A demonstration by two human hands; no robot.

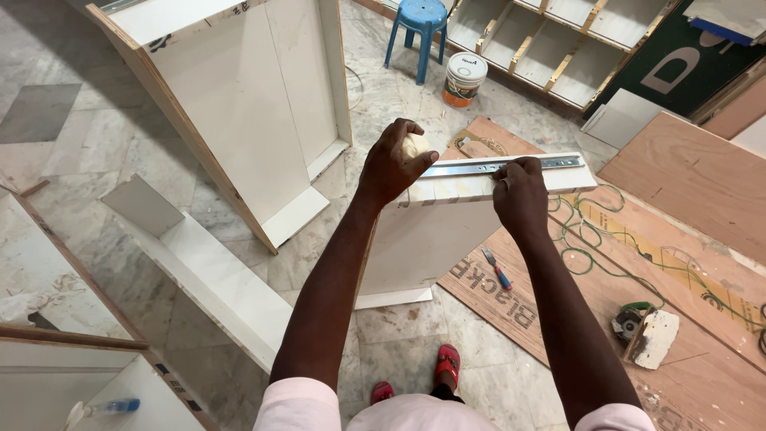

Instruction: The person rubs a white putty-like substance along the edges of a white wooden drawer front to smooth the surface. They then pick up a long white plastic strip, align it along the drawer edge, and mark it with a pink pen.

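Left hand [392,164] closed on a pale tool handle [416,145], right hand [519,191] pinching the metal drawer slide [499,165] atop the upright white panel [435,231] at 12 o'clock; slide should stay flush.

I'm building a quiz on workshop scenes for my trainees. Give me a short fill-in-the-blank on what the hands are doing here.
1. The left hand grips a pale, rounded ____ over the end of the metal drawer slide.
2. The right hand presses the slide onto the top edge of an upright white ____.
3. The plastic stool behind is ____ in colour.

Missing words: handle; panel; blue
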